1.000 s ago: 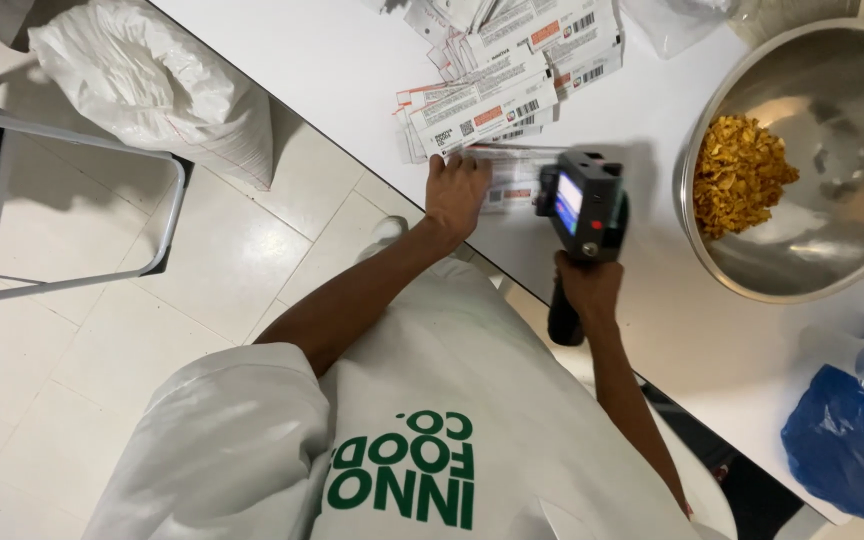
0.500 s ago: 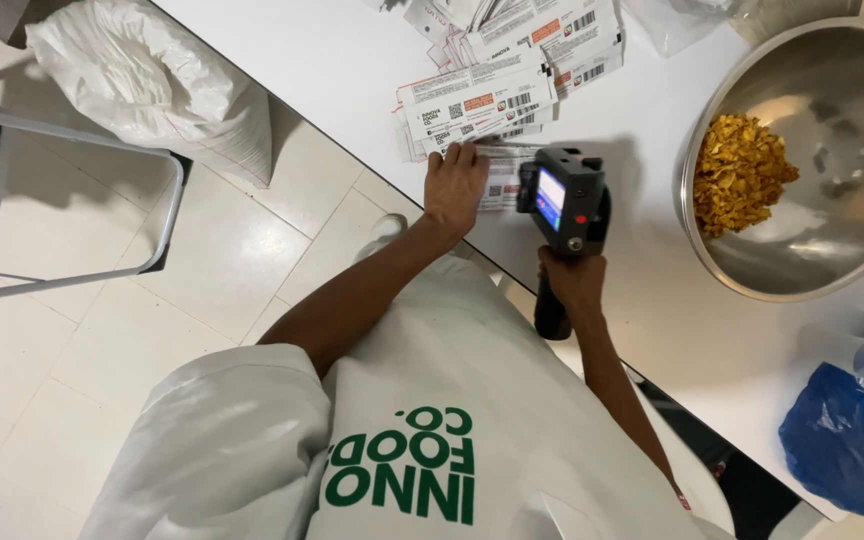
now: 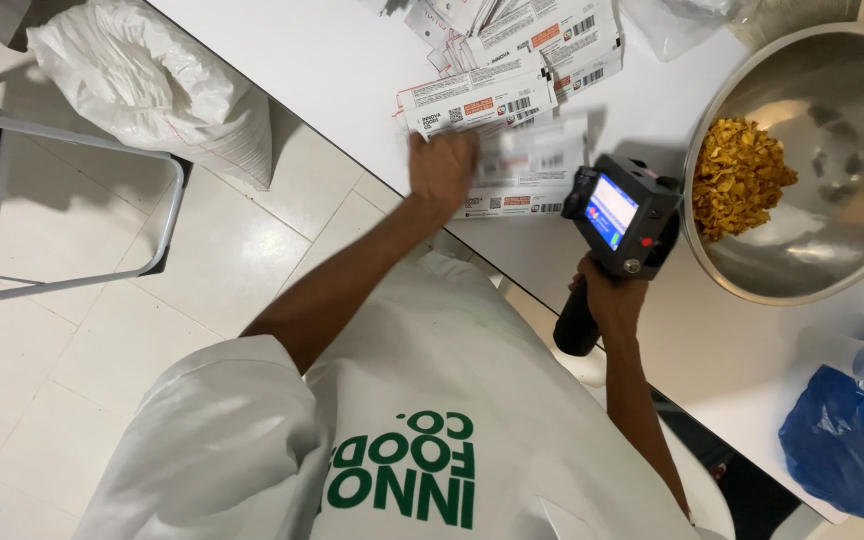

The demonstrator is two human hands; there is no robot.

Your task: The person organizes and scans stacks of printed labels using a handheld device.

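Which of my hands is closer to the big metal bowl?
Right. The right hand grips the handheld printer beside the metal bowl; the left hand is farther off, on the packets.

— From where is the scene viewed?
— One head-worn view is given, aimed steeply down over the wearer's own chest and arms.
— How near?
— The white table [image 3: 352, 60] edge is seen close, tiled floor [image 3: 82, 340] at left.

Food-packing workroom: label packets [image 3: 479, 100], steel bowl [image 3: 832, 250] of snacks [image 3: 737, 175].
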